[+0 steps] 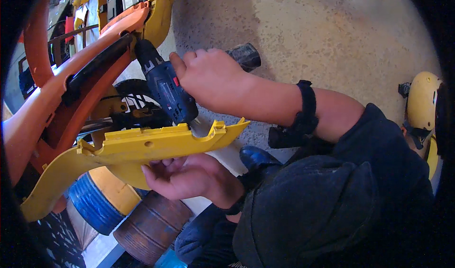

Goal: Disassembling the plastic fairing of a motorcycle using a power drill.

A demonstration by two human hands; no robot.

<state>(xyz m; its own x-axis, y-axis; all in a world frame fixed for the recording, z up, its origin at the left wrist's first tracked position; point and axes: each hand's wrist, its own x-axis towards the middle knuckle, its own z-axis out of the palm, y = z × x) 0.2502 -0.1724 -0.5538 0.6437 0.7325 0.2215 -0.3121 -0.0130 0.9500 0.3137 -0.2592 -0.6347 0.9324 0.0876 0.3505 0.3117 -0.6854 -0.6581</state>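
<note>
Blue cordless drill (166, 90) sits centre-left of frame, long axis slanting up-left toward the orange frame (61, 97), w/ right hand (208, 78) wrapped shut round its grip. Just below, yellow panel (156, 144) runs left-right; left hand (182, 175) cups its underside, fingers curled vs. the plastic

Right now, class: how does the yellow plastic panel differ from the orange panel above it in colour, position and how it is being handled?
The yellow panel is bright yellow; the orange panel is orange with a black strip along it. The yellow panel lies lower and nearer the person; the orange panel rises steeply toward the upper left. The left hand supports the yellow panel from beneath, while no hand touches the orange panel; the right hand holds a blue drill. Both are long, curved body mouldings.
</note>
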